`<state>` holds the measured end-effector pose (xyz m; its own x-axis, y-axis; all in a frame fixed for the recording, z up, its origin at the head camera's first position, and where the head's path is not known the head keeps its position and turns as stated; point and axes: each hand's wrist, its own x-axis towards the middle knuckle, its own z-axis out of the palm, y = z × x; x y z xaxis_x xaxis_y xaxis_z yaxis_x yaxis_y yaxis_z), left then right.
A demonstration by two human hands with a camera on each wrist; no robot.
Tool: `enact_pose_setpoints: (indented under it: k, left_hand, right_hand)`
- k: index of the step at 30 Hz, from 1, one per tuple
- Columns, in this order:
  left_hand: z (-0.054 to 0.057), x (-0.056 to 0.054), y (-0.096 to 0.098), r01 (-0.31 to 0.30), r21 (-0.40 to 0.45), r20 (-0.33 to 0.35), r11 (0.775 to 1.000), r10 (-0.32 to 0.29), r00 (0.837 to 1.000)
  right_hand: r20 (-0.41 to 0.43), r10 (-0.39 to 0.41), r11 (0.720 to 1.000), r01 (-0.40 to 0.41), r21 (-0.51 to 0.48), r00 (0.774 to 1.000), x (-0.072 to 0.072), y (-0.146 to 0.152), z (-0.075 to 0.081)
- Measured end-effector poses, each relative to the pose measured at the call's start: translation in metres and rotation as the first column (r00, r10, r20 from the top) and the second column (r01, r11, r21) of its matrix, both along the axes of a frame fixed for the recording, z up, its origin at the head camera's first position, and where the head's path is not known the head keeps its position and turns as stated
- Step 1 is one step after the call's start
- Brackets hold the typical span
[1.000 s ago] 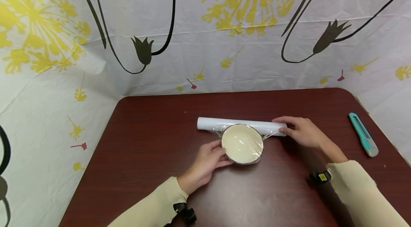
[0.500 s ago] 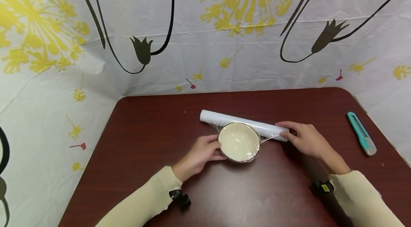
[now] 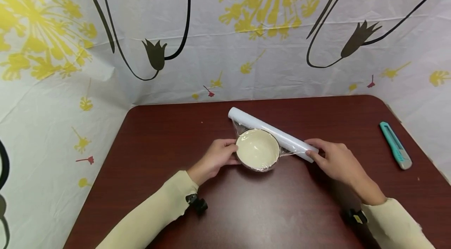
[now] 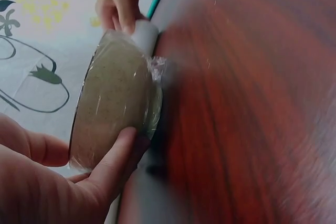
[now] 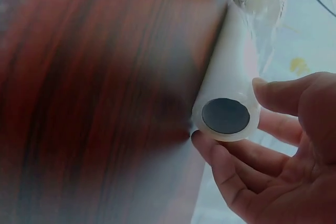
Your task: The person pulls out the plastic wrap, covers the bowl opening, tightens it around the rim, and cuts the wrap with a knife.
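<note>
A cream bowl (image 3: 258,149) with a dark rim has clear plastic wrap (image 4: 123,77) stretched over its mouth and side. My left hand (image 3: 215,159) grips it at its left edge, thumb near the rim and fingers under the side. Behind the bowl a white roll of plastic wrap (image 3: 271,130) lies slanted, its far end to the left. Around the roll's near right end curl the thumb and fingers of my right hand (image 3: 336,163). A twisted strand of film runs from the bowl to that end. In the right wrist view the roll's hollow core (image 5: 226,115) faces the camera.
A teal utility knife (image 3: 396,145) lies at the right side of the dark red wooden table (image 3: 169,135). Behind the table hangs a white cloth (image 3: 211,65) with yellow and dark flower prints.
The roll has turned, its left end swinging away toward the back and its right end coming slightly nearer. The bowl has shifted left and a little back with my left hand. Both grips persist.
</note>
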<state>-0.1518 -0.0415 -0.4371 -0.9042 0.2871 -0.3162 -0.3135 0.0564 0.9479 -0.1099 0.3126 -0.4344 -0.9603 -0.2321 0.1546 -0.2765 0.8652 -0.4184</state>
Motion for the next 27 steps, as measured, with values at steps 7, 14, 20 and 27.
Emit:
enact_pose_setpoints:
  k: [7, 14, 20, 27]
  left_hand:
    - [0.001, -0.016, -0.003, -0.028, -0.076, -0.042, 0.997, 0.025, 0.999]
    - [0.001, -0.031, -0.002, -0.069, -0.155, -0.12, 0.986, 0.05, 0.991]
    - [0.002, -0.042, 0.0, -0.094, -0.219, -0.16, 0.971, 0.06, 0.985]
    - [0.002, -0.055, 0.003, -0.121, -0.322, -0.215, 0.939, 0.052, 0.975]
  right_hand:
    - [-0.005, -0.012, 0.999, 0.012, 0.043, 1.0, 0.008, -0.01, 0.002]
    - [-0.052, -0.001, 0.994, 0.006, 0.109, 0.999, 0.017, -0.026, 0.006]
    - [-0.053, -0.01, 0.988, 0.018, 0.153, 0.999, 0.024, -0.039, 0.006]
    - [-0.054, 0.018, 0.978, -0.006, 0.208, 0.998, 0.03, -0.049, 0.005]
